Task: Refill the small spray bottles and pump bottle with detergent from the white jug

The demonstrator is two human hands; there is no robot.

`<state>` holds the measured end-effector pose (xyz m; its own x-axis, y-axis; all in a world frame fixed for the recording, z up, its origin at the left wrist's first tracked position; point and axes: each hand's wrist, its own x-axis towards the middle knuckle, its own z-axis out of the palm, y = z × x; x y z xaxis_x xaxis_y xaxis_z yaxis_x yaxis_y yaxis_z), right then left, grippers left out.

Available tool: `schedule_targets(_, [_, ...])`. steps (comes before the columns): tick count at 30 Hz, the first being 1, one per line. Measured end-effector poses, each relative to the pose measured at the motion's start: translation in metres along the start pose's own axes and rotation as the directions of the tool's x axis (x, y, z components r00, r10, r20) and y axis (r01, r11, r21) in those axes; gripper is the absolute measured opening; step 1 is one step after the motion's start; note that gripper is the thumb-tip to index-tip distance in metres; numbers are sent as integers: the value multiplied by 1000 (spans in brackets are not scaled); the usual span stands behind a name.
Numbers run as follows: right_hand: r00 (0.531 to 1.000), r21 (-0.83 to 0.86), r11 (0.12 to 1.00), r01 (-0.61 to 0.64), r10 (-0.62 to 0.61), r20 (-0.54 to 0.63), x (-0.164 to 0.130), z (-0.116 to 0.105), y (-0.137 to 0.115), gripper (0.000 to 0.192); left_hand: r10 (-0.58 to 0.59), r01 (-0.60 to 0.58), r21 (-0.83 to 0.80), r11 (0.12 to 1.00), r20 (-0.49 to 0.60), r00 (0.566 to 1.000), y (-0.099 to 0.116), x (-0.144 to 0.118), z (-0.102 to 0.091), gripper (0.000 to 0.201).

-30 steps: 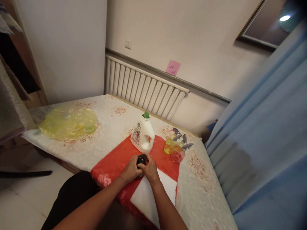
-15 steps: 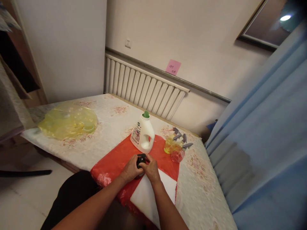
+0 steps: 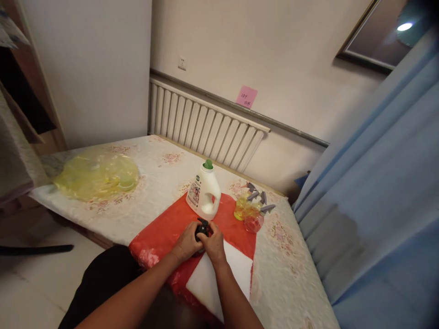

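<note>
Between my two hands is a pump bottle with a black pump head (image 3: 202,227); most of its body is hidden by my fingers. My left hand (image 3: 187,241) is closed round its left side. My right hand (image 3: 213,241) grips the black top from the right, fingers curled. Just beyond them stands a white jug (image 3: 206,194) with a handle, a label and a green spout at its open neck. Under everything lies a red plastic sheet (image 3: 154,235), with a white cloth (image 3: 236,267) partly beneath my right forearm.
Several small spray bottles (image 3: 253,223) with grey triggers stand right of the jug. A yellow plastic bag (image 3: 96,176) lies at the left on the flowered bedspread (image 3: 164,178). A radiator (image 3: 202,123) lines the wall; a blue curtain (image 3: 363,192) hangs at the right.
The nozzle of the pump head has turned a little and now points more toward the far left. My right hand has shifted slightly; my left hand stays in place.
</note>
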<state>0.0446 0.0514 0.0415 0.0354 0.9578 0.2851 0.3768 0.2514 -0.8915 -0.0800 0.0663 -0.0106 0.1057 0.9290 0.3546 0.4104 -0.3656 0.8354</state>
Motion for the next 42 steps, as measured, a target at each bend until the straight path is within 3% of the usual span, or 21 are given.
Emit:
schedule_targets(3, [997,28,999,26,-28,67,3,-5,1,46,-2,2,-2,1000,-3,1000,2,0,-1,41])
schedule_targets(7, [996,25,999,34,-36,83,6,-7,3,40,-6,6,-1,1000,-6,1000,3,0,-1,35])
schedule_targets(26, [984,-69,997,-41,28,-178,-6,11,-8,18,-7,7,-7,1000,-29,1000,9,-1,-3,33])
schedule_targets(42, [978,-71,997,-41,26,-209,-8,14,-5,17,-4,4,-1,1000,-21,1000,9,-1,-3,31])
